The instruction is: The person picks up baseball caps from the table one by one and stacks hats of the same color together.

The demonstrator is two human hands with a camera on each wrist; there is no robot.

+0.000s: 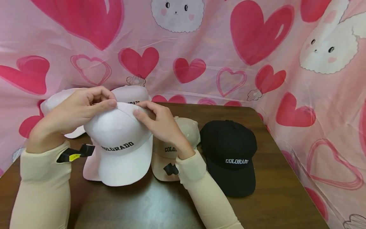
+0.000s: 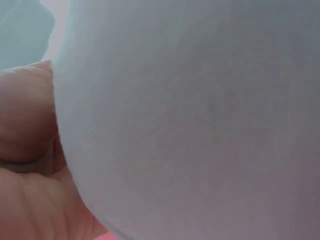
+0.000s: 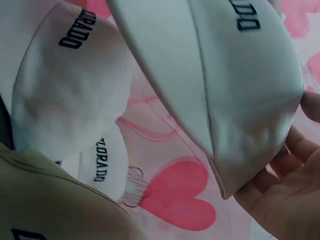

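A white baseball cap (image 1: 123, 127) with dark COLORADO lettering faces the head camera, bill down. My left hand (image 1: 77, 108) holds its crown at the upper left, thumb in front. At the upper right, my right hand (image 1: 157, 121) grips the crown between thumb and fingers. Fabric of the cap (image 2: 190, 120) fills most of the left wrist view and hides the left fingertips. In the right wrist view, my right hand (image 3: 295, 185) curls around the crown's end. A pale pinkish bill (image 1: 91, 165) shows behind the held cap, whose own crown is covered.
A beige cap (image 1: 187, 125) sits to the right, partly behind my right wrist, and a black cap (image 1: 228, 143) stands beyond it. Two more white caps, one at the far left (image 1: 58, 99) and one behind (image 1: 132, 93), are partly covered. A heart-patterned cloth (image 1: 211, 38) hangs behind the wooden table (image 1: 280, 178).
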